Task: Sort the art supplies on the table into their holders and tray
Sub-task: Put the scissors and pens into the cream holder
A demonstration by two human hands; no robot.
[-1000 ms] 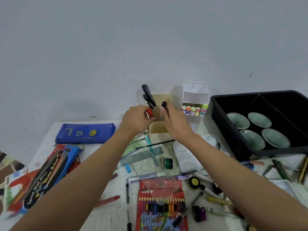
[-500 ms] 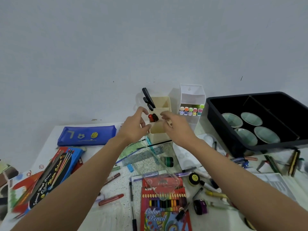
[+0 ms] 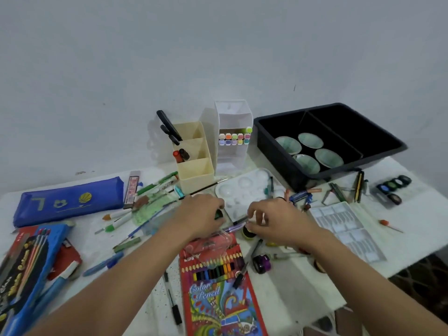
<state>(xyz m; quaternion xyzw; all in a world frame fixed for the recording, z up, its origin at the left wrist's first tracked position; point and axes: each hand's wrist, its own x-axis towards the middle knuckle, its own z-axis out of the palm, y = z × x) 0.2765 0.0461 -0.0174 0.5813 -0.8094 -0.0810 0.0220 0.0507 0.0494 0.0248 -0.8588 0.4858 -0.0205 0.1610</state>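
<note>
Under both forearms: white bench (image 3: 291, 294), cut off at the left and lower edges, strewn with pens and brushes too blurred to tell apart.

Beyond the right hand (image 3: 274, 221), well out: black tray (image 3: 271, 144), split by a divider, four pale green dishes (image 3: 311, 140) in the compartment nearer the holders.

Out past the left hand (image 3: 201, 217), on its outer side: blue pencil case (image 3: 68, 202), lying flat. By the left elbow: box of water colours (image 3: 26, 270), half out of view.

Between the forearms: red colour pencil box (image 3: 218, 294), top end under a clear plastic piece (image 3: 213, 241), lower end cut off.

Straight beyond the left hand: cream holder (image 3: 196, 177), stepped compartments, black markers in the back one, a red and a dark marker in the middle one. Beside it: white holder (image 3: 234, 117) showing pastel marker caps.

Just past both sets of fingertips: white palette (image 3: 244, 190), near edge hidden by them.

Left hand palm down, fingers curled round a small green pot (image 3: 219, 214), mostly covered. Right hand curled at the end of a purple pen (image 3: 231, 229). Pinching or merely touching: cannot tell through the blur.
</note>
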